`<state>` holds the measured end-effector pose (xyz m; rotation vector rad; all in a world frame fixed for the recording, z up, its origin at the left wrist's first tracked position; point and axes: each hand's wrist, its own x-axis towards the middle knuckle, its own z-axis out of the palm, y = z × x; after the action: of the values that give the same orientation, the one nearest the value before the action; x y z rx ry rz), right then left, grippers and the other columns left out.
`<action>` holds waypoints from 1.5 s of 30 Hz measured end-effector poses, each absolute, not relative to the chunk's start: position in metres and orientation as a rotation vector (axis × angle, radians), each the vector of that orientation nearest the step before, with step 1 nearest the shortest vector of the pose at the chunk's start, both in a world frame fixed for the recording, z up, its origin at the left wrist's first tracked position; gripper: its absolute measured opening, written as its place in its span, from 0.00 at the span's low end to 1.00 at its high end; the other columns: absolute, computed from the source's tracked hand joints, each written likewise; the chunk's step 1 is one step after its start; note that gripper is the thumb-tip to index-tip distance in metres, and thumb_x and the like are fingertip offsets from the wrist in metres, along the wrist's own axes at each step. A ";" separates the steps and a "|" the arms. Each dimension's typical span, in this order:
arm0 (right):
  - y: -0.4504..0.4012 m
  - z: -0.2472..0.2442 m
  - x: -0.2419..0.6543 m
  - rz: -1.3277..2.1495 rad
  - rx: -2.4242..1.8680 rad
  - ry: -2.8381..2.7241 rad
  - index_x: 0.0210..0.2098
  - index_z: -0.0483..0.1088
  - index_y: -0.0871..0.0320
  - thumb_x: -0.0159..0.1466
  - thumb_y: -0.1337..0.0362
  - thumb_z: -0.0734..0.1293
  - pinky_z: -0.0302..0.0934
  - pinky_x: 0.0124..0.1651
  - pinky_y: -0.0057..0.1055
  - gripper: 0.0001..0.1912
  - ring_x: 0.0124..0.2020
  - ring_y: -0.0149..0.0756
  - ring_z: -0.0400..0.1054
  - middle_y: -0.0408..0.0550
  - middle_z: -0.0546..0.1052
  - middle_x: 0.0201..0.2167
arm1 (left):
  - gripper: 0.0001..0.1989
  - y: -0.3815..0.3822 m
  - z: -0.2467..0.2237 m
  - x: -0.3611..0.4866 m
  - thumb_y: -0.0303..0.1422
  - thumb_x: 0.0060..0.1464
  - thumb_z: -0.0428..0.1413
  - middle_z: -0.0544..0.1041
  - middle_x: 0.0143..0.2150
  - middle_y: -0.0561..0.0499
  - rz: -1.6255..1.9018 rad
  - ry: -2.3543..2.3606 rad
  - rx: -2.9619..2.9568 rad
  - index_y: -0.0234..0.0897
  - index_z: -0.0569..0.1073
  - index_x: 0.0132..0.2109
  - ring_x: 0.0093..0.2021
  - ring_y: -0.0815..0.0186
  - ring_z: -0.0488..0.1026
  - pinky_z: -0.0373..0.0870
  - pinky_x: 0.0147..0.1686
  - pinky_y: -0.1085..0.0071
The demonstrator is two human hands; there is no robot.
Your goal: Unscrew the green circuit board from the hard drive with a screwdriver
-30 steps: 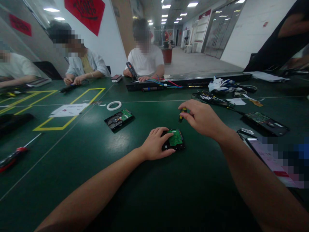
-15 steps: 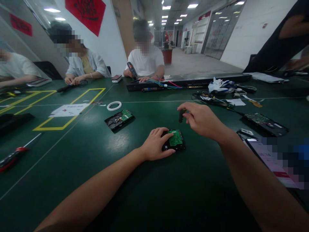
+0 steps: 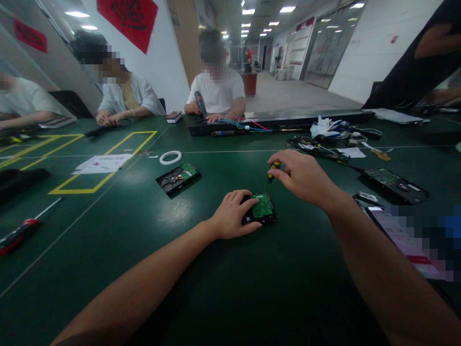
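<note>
A small black hard drive (image 3: 268,216) with a green circuit board facing up lies flat on the green table (image 3: 201,293). Over its left side rests my left hand (image 3: 234,214), thumb at the near edge and fingers across the far part, gripping it. My right hand (image 3: 300,175) is closed on the black and yellow handle of a screwdriver (image 3: 271,174). The thin shaft points down to the far edge of the drive, and whether its tip sits in a screw is too small to tell.
Another hard drive (image 3: 179,178) lies left, near a white tape ring (image 3: 170,157). A red-black screwdriver (image 3: 21,234) is far left. To the right are a third drive (image 3: 394,185) and a phone (image 3: 403,240). Across the table, a person holds a power screwdriver (image 3: 200,102).
My right hand has turned slightly around the screwdriver handle, so more of its yellow part shows. The left hand and the hard drive stay in place.
</note>
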<state>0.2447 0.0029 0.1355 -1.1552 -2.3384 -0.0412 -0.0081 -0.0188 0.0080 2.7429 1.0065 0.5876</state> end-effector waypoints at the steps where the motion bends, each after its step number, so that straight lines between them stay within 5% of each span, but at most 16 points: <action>1: 0.003 0.136 0.245 -0.049 -1.157 -2.337 0.46 0.75 0.57 0.70 0.64 0.69 0.64 0.46 0.41 0.06 0.41 0.45 0.74 0.54 0.80 0.45 | 0.39 -0.019 0.008 -0.008 0.58 0.63 0.58 0.65 0.68 0.36 0.588 1.007 2.743 0.41 0.67 0.71 0.68 0.42 0.64 0.64 0.65 0.42; 6: 0.001 0.137 0.247 -0.082 -1.185 -2.331 0.42 0.74 0.56 0.70 0.58 0.72 0.59 0.39 0.37 0.09 0.36 0.42 0.71 0.51 0.79 0.39 | 0.38 -0.019 0.009 -0.008 0.58 0.63 0.58 0.65 0.68 0.36 0.578 1.010 2.737 0.41 0.67 0.72 0.67 0.42 0.64 0.64 0.65 0.42; 27: -0.001 0.140 0.245 -0.094 -1.216 -2.338 0.38 0.73 0.55 0.69 0.57 0.72 0.58 0.37 0.36 0.09 0.34 0.41 0.69 0.49 0.78 0.35 | 0.38 -0.020 0.010 -0.009 0.57 0.63 0.59 0.65 0.68 0.37 0.583 1.003 2.731 0.43 0.66 0.72 0.67 0.42 0.64 0.64 0.66 0.41; 39: -0.002 0.140 0.245 0.026 -1.155 -2.357 0.49 0.79 0.57 0.69 0.66 0.70 0.66 0.45 0.39 0.10 0.42 0.44 0.77 0.53 0.83 0.49 | 0.37 -0.021 0.012 -0.009 0.56 0.63 0.59 0.66 0.67 0.36 0.588 1.011 2.734 0.41 0.67 0.71 0.67 0.43 0.65 0.64 0.66 0.43; 45: -0.003 0.139 0.243 0.047 -1.126 -2.370 0.52 0.79 0.57 0.69 0.71 0.66 0.68 0.57 0.44 0.15 0.52 0.48 0.78 0.53 0.84 0.52 | 0.38 -0.021 0.012 -0.009 0.57 0.63 0.59 0.66 0.68 0.36 0.578 1.015 2.733 0.41 0.67 0.71 0.67 0.43 0.64 0.63 0.66 0.43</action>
<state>0.2432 -0.0028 0.1389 -1.1257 -2.3696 0.0472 -0.0085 -0.0213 0.0123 2.7328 1.0153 0.5775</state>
